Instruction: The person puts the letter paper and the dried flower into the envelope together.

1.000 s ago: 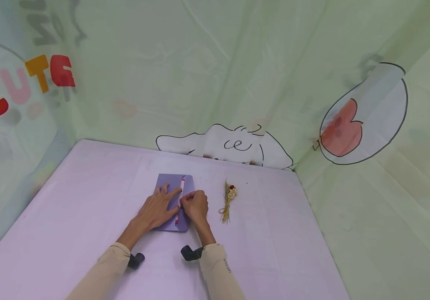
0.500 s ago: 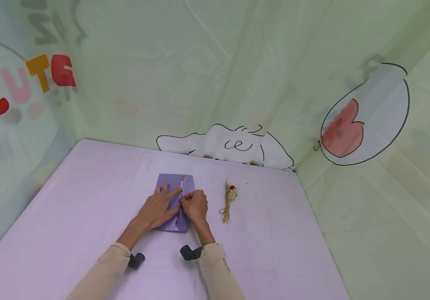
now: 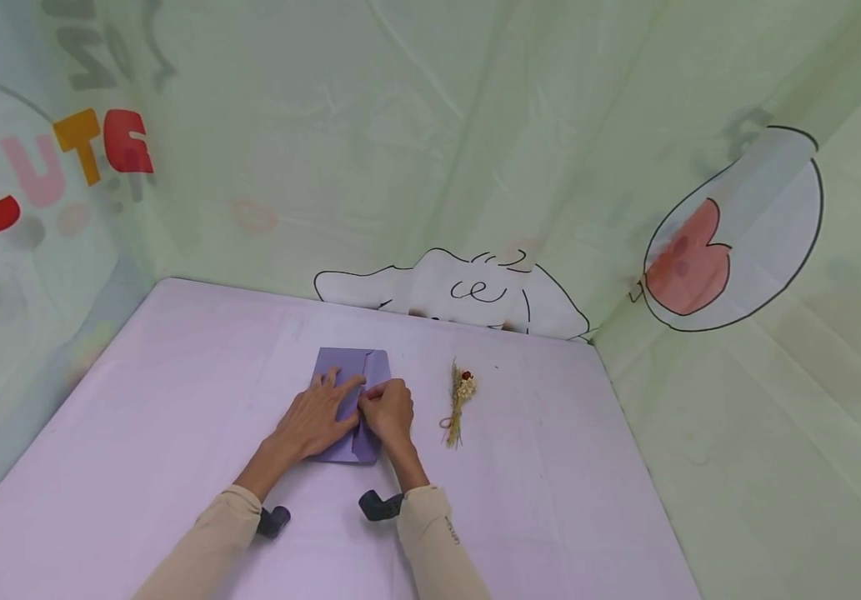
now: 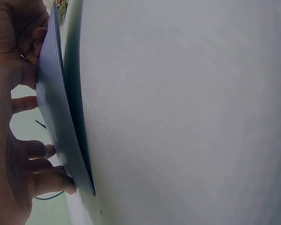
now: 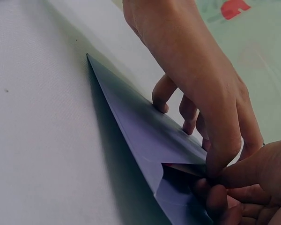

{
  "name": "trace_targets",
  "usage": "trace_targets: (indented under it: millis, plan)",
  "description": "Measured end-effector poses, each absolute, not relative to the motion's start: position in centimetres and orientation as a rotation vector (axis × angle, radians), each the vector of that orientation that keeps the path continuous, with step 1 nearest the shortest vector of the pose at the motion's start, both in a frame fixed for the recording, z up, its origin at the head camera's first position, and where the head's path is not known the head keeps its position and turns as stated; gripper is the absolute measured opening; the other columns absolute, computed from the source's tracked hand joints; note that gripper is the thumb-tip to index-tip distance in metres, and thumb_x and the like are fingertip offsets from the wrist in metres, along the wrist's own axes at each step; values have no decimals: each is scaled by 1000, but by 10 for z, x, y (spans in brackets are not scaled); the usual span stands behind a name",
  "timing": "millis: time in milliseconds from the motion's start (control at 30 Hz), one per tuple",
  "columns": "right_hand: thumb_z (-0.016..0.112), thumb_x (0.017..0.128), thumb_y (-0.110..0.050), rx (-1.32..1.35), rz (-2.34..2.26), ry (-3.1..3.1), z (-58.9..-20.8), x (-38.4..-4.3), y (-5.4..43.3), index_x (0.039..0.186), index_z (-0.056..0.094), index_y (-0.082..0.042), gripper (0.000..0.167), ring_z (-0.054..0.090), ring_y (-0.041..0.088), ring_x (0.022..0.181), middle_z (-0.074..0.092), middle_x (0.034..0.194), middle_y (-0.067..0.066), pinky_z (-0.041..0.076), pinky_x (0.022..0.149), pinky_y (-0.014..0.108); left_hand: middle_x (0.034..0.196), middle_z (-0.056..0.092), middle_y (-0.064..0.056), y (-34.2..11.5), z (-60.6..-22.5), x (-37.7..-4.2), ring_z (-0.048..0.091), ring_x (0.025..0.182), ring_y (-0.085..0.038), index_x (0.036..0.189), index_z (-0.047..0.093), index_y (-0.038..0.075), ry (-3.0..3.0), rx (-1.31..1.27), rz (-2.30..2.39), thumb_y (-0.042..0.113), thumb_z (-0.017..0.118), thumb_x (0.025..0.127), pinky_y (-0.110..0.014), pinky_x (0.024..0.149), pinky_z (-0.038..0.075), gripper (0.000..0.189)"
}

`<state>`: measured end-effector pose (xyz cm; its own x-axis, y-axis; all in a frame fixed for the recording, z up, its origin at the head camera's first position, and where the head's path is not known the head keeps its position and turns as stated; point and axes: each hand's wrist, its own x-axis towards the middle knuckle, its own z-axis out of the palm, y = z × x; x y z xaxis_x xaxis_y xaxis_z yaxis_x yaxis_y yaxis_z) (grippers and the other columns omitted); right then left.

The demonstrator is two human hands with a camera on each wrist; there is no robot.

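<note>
A purple envelope [image 3: 345, 361] lies on the table, its opening along the right side. My left hand [image 3: 315, 421] rests on its left part with fingers spread; in the left wrist view the fingers [image 4: 51, 182] touch the envelope's face. The right hand [image 3: 389, 410] pinches the edge of the opening between thumb and curled fingers, close beside the left thumb. In the right wrist view the envelope [image 5: 140, 126] gapes there, and a thin card edge [image 5: 171, 166] with a bit of red shows inside. Most of that card is hidden inside the envelope.
A small bunch of dried flowers [image 3: 458, 400] with a red bloom lies right of the envelope on the pale table [image 3: 550, 467]. Green-white fabric walls [image 3: 287, 167] with cartoon drawings enclose the table's back and sides. Black wrist mounts [image 3: 380, 505] sit at both sleeves.
The white strip with red ends at the envelope's opening has narrowed and gone out of sight in the head view. The right hand has shifted very slightly; the left stays put.
</note>
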<state>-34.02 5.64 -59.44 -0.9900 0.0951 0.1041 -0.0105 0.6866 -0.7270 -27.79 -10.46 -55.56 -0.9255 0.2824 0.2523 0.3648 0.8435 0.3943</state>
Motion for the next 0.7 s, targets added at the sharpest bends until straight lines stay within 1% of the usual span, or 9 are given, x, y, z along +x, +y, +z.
trace_targets:
  millis: [133,233,333,433,533,567,700]
  plan:
    - [83,80,-17,-61,1236,-2780,-598,-343,60,72,85,-17,8,62,9,55,72,59,-9,51,56,30,155,52,-33,-103,-555,-278,62,120,-47,155,59,22,-2842,-505,-666,35,70,99,-54,78,61,58]
    - [83,82,-16,-55,1264,-2792,-600,-344,62,76,87,-17,7,63,6,55,73,61,-10,52,57,28,155,52,-33,-101,-555,-278,62,120,-47,155,59,22,-2840,-511,-668,36,70,100,-53,77,61,59]
    - [83,82,-14,-30,1289,-2786,-599,-344,64,79,88,-16,6,63,6,52,75,62,-8,53,56,29,154,53,-33,-100,-555,-279,63,117,-47,155,60,21,-2822,-525,-677,35,71,99,-53,74,61,59]
    - [84,83,-12,-2,1332,-2766,-595,-342,65,81,88,-11,4,62,4,47,75,62,-5,53,53,27,150,55,-34,-100,-557,-280,63,113,-46,152,62,20,-2784,-539,-681,35,71,97,-54,71,60,58]
    - [83,83,-9,44,1360,-2720,-587,-336,66,81,87,-7,4,62,4,48,76,63,-2,51,51,25,146,56,-35,-100,-559,-279,63,108,-46,149,63,18,-2747,-546,-680,34,72,96,-54,68,59,57]
    - [84,83,-8,64,1374,-2701,-579,-332,66,82,87,-5,4,64,6,50,77,64,0,52,51,25,145,56,-34,-101,-562,-281,63,106,-46,150,62,20,-2733,-547,-675,35,71,96,-54,67,58,57]
    - [87,84,-5,104,1413,-2621,-546,-313,71,86,87,-2,4,69,11,59,80,73,9,51,55,24,143,56,-36,-104,-562,-279,63,104,-46,150,63,19,-2731,-523,-676,35,70,95,-53,65,57,58]
